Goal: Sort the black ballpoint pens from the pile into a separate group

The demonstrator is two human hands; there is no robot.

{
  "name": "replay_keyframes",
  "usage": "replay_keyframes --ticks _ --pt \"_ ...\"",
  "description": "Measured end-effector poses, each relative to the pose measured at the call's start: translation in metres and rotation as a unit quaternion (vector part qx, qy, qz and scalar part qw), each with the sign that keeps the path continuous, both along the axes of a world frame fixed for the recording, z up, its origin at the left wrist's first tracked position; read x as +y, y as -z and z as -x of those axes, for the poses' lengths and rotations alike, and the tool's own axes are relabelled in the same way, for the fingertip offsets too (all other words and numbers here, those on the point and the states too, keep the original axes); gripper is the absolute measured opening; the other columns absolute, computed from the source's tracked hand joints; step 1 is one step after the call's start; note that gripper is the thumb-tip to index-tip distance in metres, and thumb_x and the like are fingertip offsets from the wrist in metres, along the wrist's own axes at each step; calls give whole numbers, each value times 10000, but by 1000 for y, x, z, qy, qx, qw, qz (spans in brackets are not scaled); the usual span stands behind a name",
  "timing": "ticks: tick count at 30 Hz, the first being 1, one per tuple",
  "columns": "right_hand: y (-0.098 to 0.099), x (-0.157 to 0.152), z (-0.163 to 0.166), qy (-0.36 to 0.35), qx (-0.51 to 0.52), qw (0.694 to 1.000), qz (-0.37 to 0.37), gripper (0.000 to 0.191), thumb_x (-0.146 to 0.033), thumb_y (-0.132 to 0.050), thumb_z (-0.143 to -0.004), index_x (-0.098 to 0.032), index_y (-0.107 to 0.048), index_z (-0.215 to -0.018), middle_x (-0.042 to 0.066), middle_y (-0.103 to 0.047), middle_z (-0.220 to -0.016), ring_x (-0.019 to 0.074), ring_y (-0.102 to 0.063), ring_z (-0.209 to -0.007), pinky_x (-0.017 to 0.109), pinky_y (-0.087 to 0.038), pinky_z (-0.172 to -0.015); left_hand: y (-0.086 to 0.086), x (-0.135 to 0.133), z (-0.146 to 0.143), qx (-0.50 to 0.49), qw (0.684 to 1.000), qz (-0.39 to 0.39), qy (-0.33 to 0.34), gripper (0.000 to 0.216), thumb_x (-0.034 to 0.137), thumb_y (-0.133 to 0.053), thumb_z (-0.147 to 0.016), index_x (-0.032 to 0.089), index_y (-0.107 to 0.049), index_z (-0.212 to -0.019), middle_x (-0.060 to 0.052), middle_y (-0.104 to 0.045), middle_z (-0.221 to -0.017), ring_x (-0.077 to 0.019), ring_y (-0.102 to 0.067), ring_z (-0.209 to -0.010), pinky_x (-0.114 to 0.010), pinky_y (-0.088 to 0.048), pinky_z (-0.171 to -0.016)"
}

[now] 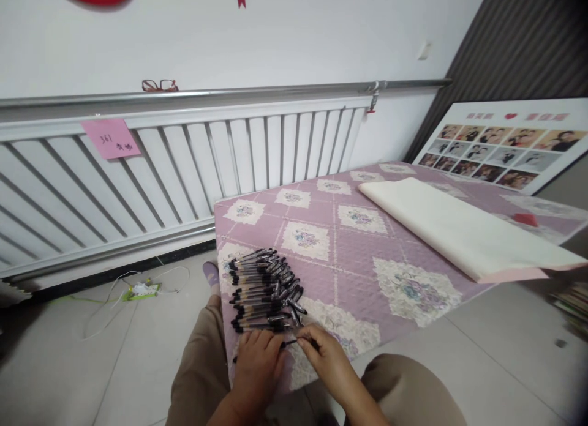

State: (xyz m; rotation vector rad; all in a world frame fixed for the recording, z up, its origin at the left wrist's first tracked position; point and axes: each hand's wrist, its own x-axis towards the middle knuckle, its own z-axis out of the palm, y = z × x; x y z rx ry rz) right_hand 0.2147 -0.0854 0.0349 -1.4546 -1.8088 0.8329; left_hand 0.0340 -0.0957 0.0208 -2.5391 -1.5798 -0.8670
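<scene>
A black pen (288, 342) lies low at the near end of the table, running between my two hands. My left hand (258, 358) is closed over its barrel, and a dark end shows past the left side of that hand. With thumb and fingertips, my right hand (327, 355) pinches the pen's right end. Most of that end is hidden in the fingers, so I cannot tell whether a cap is on or off. Just beyond my left hand lies a pile of black pens (261, 291), mostly side by side, with several at an angle on the right.
The table has a purple floral cloth (316, 279). A large folded cream sheet (432, 230) lies on its right side, with a photo board (500, 147) behind. A white radiator (184, 169) runs along the wall. On the floor at left is a power strip (141, 290) with cables.
</scene>
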Motion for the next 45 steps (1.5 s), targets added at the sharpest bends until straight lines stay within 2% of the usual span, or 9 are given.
replay_keyframes --ticks 8,14,18,20,24,27,32,38,45 --pt "-4 -2 14 -37 -22 999 4 109 -154 -528 -803 -216 -603 -753 11 -638 -794 173 -587 -793 259 -414 -709 6 1 1 7 1000 3 23 135 166 -511 -849 245 -609 -897 -7 -600 -785 -196 -557 -731 -318 -396 -662" --pt "-6 -1 18 -36 -5 999 -2 120 -143 -541 -795 -213 -629 -753 16 -657 -802 177 -597 -808 265 -429 -732 8 1 5 -20 998 22 46 259 197 -472 -874 240 -582 -1105 -34 -619 -858 -182 -577 -757 -284 -440 -667" --pt "-10 0 14 -45 26 999 0 132 -197 -539 -809 -223 -666 -782 18 -677 -791 182 -614 -792 269 -454 -727 3 0 5 -38 996 58 54 218 199 -459 -889 255 -608 -1039 -24 -614 -843 -175 -586 -752 -280 -445 -665" --pt "-10 2 8 -8 49 999 -11 164 -265 -518 -835 -224 -677 -831 29 -690 -810 188 -625 -795 276 -472 -735 1 0 4 -52 995 70 45 197 189 -447 -892 242 -619 -973 -28 -610 -841 -179 -588 -763 -288 -448 -676" --pt "-1 10 -11 135 47 989 -47 242 -334 -473 -844 -207 -675 -886 67 -698 -878 209 -637 -821 304 -493 -747 0 -1 3 -72 993 92 33 175 175 -456 -879 228 -615 -927 -33 -609 -861 -184 -589 -796 -304 -455 -718" --pt "6 14 -19 156 -3 986 -63 225 -311 -478 -823 -207 -673 -865 68 -682 -858 217 -631 -821 326 -489 -759 2 0 3 -68 993 93 34 163 177 -468 -866 227 -612 -921 -31 -610 -850 -189 -592 -787 -311 -460 -709" --pt "4 12 -10 118 -58 989 -71 196 -268 -479 -832 -209 -665 -843 66 -662 -823 222 -609 -813 345 -471 -759 6 0 3 -62 995 80 22 205 145 -466 -836 220 -599 -972 -37 -626 -879 -198 -608 -816 -324 -487 -725" --pt "-6 4 10 30 10 999 -41 167 -231 -523 -827 -220 -649 -935 45 -645 -861 182 -598 -786 283 -472 -713 13 -1 1 -75 996 52 4 390 103 -456 -781 191 -521 -1156 -70 -651 -991 -206 -623 -884 -341 -525 -756" --pt "-16 0 18 -88 43 995 20 276 -146 -554 -773 -269 -692 -977 26 -696 -970 200 -612 -937 315 -455 -849 21 -1 2 -91 995 23 19 434 92 -421 -800 170 -476 -1223 -93 -653 -1033 -204 -628 -937 -343 -535 -793"
